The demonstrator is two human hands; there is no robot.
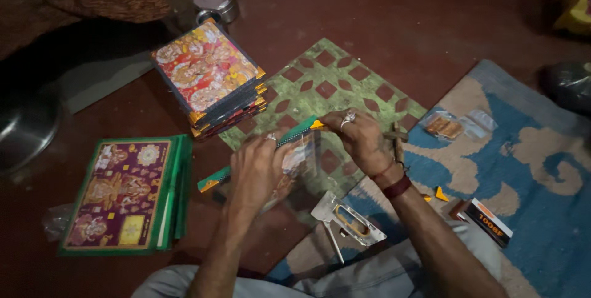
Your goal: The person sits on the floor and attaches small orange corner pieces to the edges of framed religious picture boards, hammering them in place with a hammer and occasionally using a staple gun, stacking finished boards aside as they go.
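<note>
So the person is sitting on the floor [381,21] mid-way through framing a picture: the left hand [258,172] presses down on a glass-fronted picture [301,159] and pinches its green edge strip [289,138], while the right hand [363,138] grips the strip's far end at the yellow corner piece [316,124]. A stack of finished frames [209,76] sits far left, unframed prints [123,193] near left, and a staple gun [348,221] lies near. Looks like a good batch is done, plenty left.

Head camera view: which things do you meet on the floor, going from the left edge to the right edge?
Green-bordered picture stack → colourful framed picture stack → left hand → right hand → small clear packets → small dark box.
</note>
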